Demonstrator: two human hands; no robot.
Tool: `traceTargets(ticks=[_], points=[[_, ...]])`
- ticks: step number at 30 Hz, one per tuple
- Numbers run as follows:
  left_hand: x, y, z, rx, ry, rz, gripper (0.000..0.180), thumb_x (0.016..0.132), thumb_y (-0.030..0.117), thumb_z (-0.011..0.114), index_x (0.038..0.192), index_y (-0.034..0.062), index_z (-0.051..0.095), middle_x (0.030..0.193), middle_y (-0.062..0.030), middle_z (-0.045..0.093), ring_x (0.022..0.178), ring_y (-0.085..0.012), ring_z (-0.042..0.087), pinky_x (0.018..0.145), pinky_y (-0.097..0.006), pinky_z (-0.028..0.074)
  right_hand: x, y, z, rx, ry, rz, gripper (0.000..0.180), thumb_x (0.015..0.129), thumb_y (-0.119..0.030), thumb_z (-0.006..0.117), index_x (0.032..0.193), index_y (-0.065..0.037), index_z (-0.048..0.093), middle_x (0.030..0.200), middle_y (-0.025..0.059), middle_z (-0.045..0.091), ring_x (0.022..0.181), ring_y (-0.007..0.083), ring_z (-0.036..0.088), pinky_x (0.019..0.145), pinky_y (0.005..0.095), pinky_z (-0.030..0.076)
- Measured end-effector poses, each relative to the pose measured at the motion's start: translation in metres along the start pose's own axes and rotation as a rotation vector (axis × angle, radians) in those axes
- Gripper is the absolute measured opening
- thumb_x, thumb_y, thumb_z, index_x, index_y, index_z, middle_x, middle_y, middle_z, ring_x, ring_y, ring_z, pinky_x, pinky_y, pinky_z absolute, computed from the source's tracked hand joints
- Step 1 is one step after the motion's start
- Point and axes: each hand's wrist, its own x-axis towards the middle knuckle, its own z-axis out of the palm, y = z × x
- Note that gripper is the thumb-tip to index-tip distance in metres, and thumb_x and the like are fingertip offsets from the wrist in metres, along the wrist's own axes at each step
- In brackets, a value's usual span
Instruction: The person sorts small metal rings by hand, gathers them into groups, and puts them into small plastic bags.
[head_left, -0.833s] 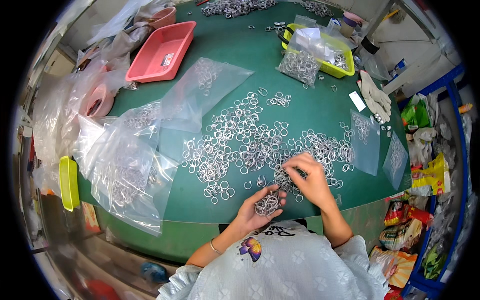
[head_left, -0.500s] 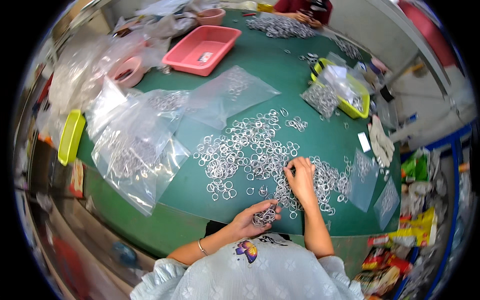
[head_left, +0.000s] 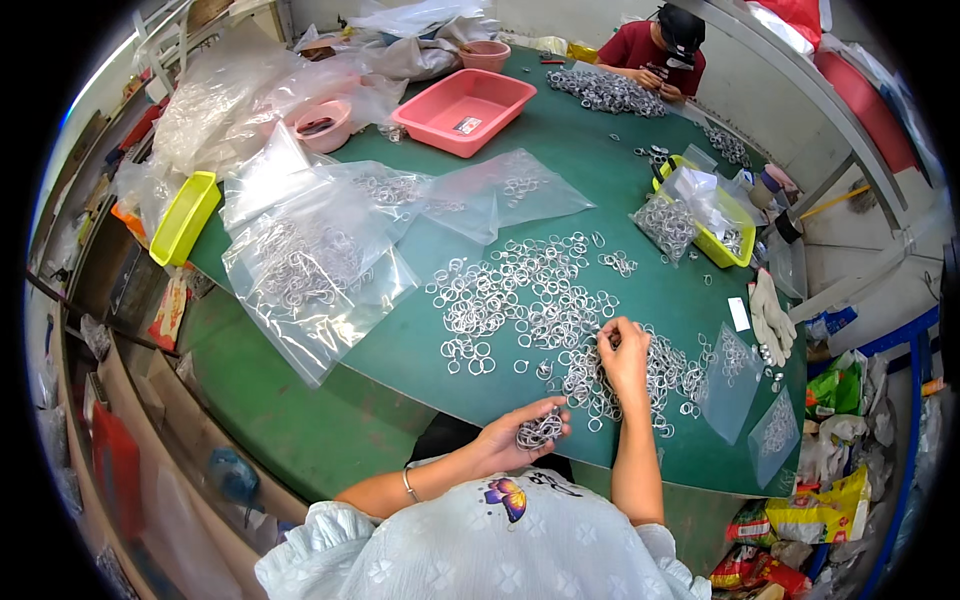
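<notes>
My left hand (head_left: pixel 497 440) is cupped near the table's front edge, its fingers curled round a clump of metal rings (head_left: pixel 540 430). Silvery rings (head_left: pixel 545 305) lie loose in a broad heap on the green table. Over the right part of that heap is my right hand (head_left: pixel 625 352), thumb and fingers drawn together among the rings. Whatever is between those fingertips is too small to make out. Right of this hand are two small clear bags of rings, one upper bag (head_left: pixel 728 375) and one lower bag (head_left: pixel 775 430).
Large clear plastic bags (head_left: pixel 300 270) with rings inside cover the table's left part. Behind them stand a pink tray (head_left: pixel 440 115) and a pink bowl (head_left: pixel 325 125). A yellow-green basket (head_left: pixel 735 250), gloves (head_left: pixel 772 320) and a white card (head_left: pixel 738 313) are at right. Across the table a co-worker (head_left: pixel 640 55) handles rings.
The view has shifted, so the table sits farther right and lower and more of the co-worker shows. Both hands keep nearly the same places, left with the clump, right at the heap.
</notes>
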Motion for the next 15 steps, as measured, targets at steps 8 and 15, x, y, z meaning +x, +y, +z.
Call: traceTargets(ticks=[8,15], points=[[-0.020,-0.014,-0.012,-0.067,-0.006,0.060,0.032,0.087,0.021,0.063,0.116,0.0104,0.054,0.101,-0.0048,0.059,0.093,-0.0167,0.060,0.064,-0.024,0.052,-0.011,0.001,-0.007,0.718,-0.135,0.193,0.010,0.081,0.001,0.062,0.092,0.001,0.062,0.078,-0.0011,0.059,0.067,0.0040,0.050,0.063,0.0189,0.042],[-0.030,-0.019,-0.016,-0.111,0.034,0.062,0.027,0.087,0.018,0.062,0.112,0.0120,0.054,0.102,-0.0074,0.055,0.093,-0.0192,0.057,0.059,-0.027,0.051,-0.026,0.030,-0.022,0.488,0.013,0.134,0.010,0.083,-0.003,0.061,0.091,0.001,0.063,0.073,-0.0014,0.058,0.064,0.0050,0.048,0.059,0.0209,0.042]])
